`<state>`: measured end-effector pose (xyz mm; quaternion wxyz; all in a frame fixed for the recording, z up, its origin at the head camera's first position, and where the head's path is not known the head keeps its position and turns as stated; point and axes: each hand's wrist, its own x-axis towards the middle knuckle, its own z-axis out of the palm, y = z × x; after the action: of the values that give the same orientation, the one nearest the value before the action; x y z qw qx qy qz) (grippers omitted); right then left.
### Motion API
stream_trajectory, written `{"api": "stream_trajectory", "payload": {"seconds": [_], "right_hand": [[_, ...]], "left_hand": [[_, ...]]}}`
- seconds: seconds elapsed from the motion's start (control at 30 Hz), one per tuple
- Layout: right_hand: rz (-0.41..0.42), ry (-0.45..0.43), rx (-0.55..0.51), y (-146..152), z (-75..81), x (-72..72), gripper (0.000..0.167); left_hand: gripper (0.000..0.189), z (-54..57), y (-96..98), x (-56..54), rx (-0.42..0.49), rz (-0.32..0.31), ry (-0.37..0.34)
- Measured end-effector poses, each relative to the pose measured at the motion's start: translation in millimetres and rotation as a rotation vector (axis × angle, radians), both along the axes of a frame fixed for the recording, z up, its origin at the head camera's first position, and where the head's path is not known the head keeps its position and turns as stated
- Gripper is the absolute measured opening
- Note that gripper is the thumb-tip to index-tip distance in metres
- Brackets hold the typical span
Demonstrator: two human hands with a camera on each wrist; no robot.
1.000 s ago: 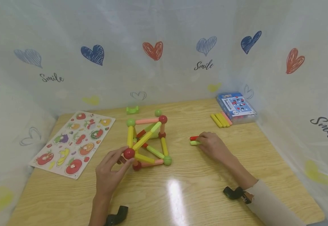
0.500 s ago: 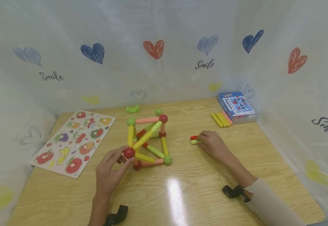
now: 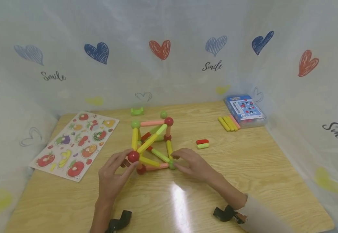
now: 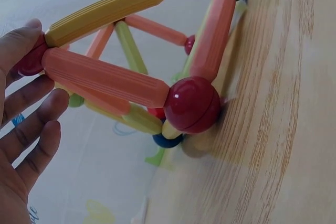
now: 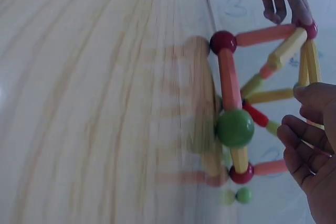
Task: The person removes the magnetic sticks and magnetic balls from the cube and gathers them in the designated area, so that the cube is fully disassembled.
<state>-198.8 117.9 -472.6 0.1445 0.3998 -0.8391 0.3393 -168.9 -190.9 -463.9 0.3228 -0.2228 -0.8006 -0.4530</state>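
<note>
A frame of coloured rods and balls stands on the table, with red and green balls at its corners. My left hand pinches the red ball at its upper front left corner between thumb and fingers. From that ball a yellow rod juts out, its far end joined to no ball in the left wrist view. My right hand is at the frame's right side, overlapping the green ball in the head view. In the right wrist view its fingers are loosely bent, apart from the green ball, and hold nothing.
A short red rod and a light green rod lie to the right. Behind them are several yellow rods and a blue box. A fruit puzzle board lies left; a green ball and green piece sit at the back.
My right hand has let go of the short red and light green rods and moved left to the frame. My left hand stays on the red ball.
</note>
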Motion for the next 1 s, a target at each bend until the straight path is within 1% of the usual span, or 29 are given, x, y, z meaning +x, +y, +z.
{"api": "stream_trajectory", "payload": {"seconds": [0.13,0.23,0.27,0.37,0.5,0.6,0.7,0.77,0.87,1.0], "right_hand": [[0.104,-0.107,-0.061,-30.5,1.0,5.3,0.039],[0.154,-0.193,-0.122,-45.8,0.5,6.1,0.043],[0.158,-0.206,-0.136,-49.3,0.8,6.3,0.043],[0.148,-0.174,-0.167,-55.5,0.7,6.4,0.041],[0.157,-0.049,-0.202,-54.8,2.7,6.6,0.034],[0.186,0.049,-0.163,-49.3,5.6,5.9,0.03],[0.187,0.103,-0.107,-42.9,7.5,5.9,0.029],[0.174,0.104,-0.1,-37.4,8.0,5.9,0.029],[0.129,0.097,-0.11,-24.4,9.5,2.6,0.029],[0.061,0.107,-0.107,3.0,13.8,-11.1,0.029]], "left_hand": [[0.061,-3.0,-0.2,1.1,0.004,0.001,-0.002],[0.06,-4.3,0.4,1.5,0.004,0.007,-0.009],[0.059,-4.3,0.4,1.6,0.003,0.008,-0.011],[0.058,-3.2,0.1,1.6,0.002,0.01,-0.009],[0.058,0.1,0.1,0.8,0.001,-0.008,-0.007],[0.059,2.4,1.7,-0.7,-0.01,-0.006,-0.012],[0.06,3.1,2.3,-0.8,-0.02,0.009,-0.017],[0.062,3.0,2.2,0.0,-0.023,0.019,-0.024],[0.063,2.3,1.8,1.2,-0.026,0.026,-0.03],[0.062,1.9,1.6,1.7,-0.025,0.025,-0.026]]}}
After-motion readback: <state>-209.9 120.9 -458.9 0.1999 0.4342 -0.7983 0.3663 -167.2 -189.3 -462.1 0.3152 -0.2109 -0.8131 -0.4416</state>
